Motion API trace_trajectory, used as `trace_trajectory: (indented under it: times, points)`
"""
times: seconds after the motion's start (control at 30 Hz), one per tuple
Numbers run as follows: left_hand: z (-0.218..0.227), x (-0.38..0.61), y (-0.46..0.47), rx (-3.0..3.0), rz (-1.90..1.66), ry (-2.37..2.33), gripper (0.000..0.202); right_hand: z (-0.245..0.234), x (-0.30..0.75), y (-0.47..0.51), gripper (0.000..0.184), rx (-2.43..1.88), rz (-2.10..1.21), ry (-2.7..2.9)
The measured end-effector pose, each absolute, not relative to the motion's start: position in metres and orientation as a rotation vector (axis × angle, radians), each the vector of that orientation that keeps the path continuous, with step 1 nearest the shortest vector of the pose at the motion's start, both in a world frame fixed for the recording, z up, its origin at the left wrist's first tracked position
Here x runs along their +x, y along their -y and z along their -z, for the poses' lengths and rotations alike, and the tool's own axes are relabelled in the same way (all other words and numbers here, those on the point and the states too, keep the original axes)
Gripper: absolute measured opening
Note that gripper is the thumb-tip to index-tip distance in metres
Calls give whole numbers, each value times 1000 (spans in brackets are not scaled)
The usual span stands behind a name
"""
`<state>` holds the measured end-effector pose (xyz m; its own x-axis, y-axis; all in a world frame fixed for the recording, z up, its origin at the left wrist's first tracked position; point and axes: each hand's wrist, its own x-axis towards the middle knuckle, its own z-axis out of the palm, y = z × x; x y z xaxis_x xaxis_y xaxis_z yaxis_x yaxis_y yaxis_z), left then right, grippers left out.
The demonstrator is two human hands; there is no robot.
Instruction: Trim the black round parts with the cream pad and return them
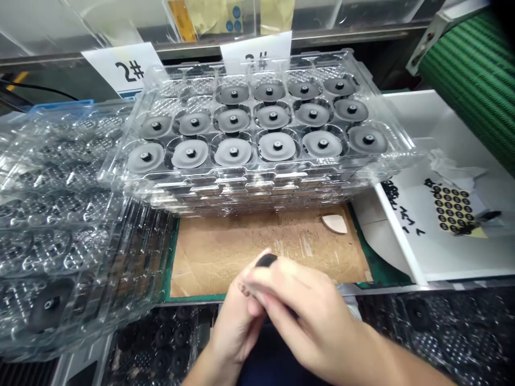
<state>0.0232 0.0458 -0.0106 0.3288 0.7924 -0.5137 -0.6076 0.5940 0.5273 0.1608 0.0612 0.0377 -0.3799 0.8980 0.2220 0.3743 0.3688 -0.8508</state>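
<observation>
Both hands meet in front of me over the near edge of the cardboard sheet [241,244]. My left hand [239,313] is closed round a black part [266,260], of which only a dark curved edge shows. Over it lies my right hand [306,305], its thumb and fingers pinched against the same part. The hands hide most of it, so I cannot make out its full shape. Beyond them stands a stack of clear plastic trays [241,185]; the top one holds several dark round discs [234,151], each with a small raised hub.
More clear trays [60,214] are piled at the left. To the right a white bin [406,246] holds small black pieces and a sticker sheet [454,210]. A green ribbed roller [475,80] is at upper right. A pale offcut [335,223] lies on the cardboard.
</observation>
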Motion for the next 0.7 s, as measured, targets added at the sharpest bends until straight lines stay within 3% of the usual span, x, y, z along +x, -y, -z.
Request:
trace_trajectory:
  times: [0.13,0.27,0.37,0.43,0.57,0.7]
  points:
    - [16,18,-45,207,-924,-826,65,-41,183,-53,19,-1182,-1163,1986]
    - [14,22,-46,190,-942,-813,68,-40,190,-58,20,-1359,-859,2057]
    - [5,27,-48,209,-873,-783,63,-39,185,-73,24,-1062,-580,2170]
    - [0,28,-49,222,-826,-749,50,-39,183,-81,26,-879,-675,2218]
    - [0,26,-48,231,-802,-745,40,-43,180,-80,26,-1106,-638,2209]
    - [5,25,-46,249,-799,-747,36,-43,179,-75,27,-906,-660,2192]
